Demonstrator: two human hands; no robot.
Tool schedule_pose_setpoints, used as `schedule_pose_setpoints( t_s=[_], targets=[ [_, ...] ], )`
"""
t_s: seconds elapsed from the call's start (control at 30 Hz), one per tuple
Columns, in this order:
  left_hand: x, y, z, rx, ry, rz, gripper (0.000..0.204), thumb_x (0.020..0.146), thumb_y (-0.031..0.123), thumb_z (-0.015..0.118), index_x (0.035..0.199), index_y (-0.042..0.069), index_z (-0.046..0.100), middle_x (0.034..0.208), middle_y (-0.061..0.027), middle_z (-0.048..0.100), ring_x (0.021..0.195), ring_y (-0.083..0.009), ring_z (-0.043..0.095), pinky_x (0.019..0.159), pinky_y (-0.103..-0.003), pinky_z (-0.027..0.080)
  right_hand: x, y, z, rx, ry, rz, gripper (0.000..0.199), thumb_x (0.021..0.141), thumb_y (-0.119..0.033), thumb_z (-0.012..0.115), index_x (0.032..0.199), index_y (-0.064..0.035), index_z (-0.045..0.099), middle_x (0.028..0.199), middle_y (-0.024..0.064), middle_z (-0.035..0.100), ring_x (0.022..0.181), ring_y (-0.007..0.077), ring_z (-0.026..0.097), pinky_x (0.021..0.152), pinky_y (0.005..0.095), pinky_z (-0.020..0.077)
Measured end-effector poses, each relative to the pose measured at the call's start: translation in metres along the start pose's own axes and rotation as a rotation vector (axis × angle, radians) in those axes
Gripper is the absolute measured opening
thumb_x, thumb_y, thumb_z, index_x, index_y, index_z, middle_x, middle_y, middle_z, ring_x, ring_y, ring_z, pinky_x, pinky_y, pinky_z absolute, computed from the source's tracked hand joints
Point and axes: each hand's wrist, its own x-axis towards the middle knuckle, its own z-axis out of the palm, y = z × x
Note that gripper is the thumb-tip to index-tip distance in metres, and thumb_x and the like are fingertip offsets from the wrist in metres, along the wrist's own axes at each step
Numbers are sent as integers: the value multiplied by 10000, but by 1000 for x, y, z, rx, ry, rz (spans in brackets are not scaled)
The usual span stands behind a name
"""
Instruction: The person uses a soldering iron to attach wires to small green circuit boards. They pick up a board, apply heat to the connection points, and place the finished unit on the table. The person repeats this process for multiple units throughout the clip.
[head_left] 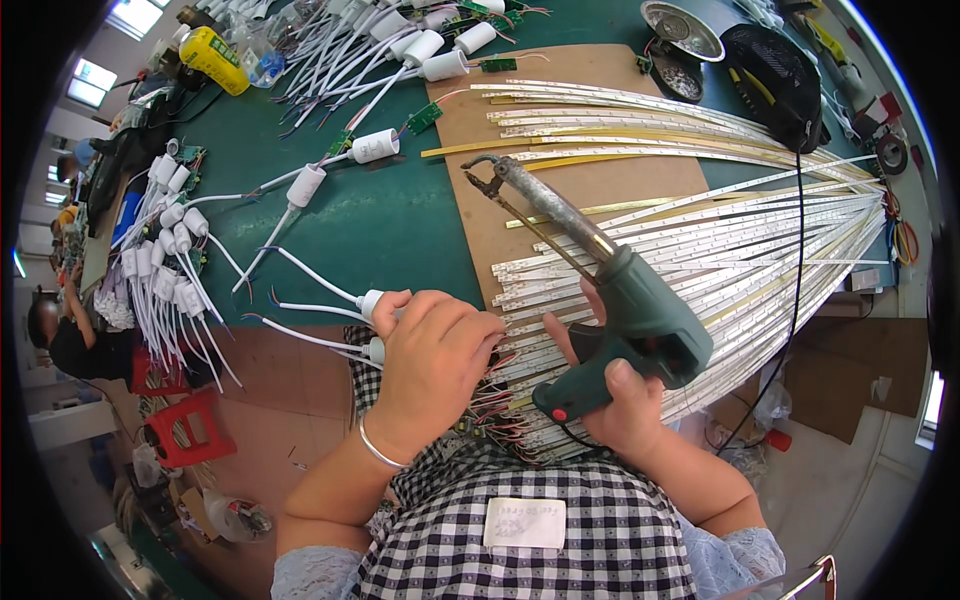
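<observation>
My right hand (628, 410) is wrapped around the handle of a green soldering gun (655, 315), its long metal barrel pointing up and left. Under the barrel runs a thin rod, and both meet near the dark tip. My left hand (435, 350) is closed over white cylindrical lamp caps (371, 304), whose white cords stick out to the left. What its thumb and forefinger pinch is hidden. Just right of that hand lie the wired ends of many white LED strips (600, 270), fanned across the table and my lap.
A brown board (590, 75) lies on the green table (350, 225). More corded caps with green circuit boards (423, 118) are heaped at the far side and left. A yellow bottle (212, 60), metal dish (683, 32) and black cord (799, 250) are around. A co-worker (85, 335) is at left.
</observation>
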Motion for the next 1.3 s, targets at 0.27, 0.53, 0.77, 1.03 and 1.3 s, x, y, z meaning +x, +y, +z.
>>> schedule_pose_setpoints(
  t_s=[0.27,0.53,0.77,1.03,1.3],
  targets=[
    [1,-2,5,-71,-46,-19,139,695,96,702,766,135,589,749,25,551,823,-188,530,841,-403,294,0,5,-2,-16,0,-56,739,827,-281,633,1435,-117,247,1480,81,258,1409,215,176,1114,566,242],
    [3,1,8,0,-66,-28,137,674,96,696,729,137,577,733,25,534,827,-189,518,841,-410,295,1,5,1,-10,16,-73,730,827,-271,629,1428,-103,249,1481,82,245,1408,206,179,1118,567,238],
    [3,-1,10,-6,-56,-19,126,682,105,685,712,129,565,724,17,527,813,-193,508,839,-412,300,-33,-25,-13,-154,49,104,677,803,-411,681,1304,-45,407,1089,168,582,1032,236,596,861,443,507],
    [4,-2,10,-26,-68,-33,116,678,106,678,688,123,563,711,10,536,808,-198,508,852,-420,304,-75,-52,-50,-953,-82,6,343,829,-275,625,996,22,584,721,60,608,603,158,621,576,265,492],
    [5,-2,8,-31,-85,-36,111,679,107,674,685,121,564,708,12,540,811,-197,511,859,-419,300,-80,-40,-44,-1174,-57,-213,229,778,-86,630,975,15,569,775,59,618,642,150,641,614,275,499]
  ],
)
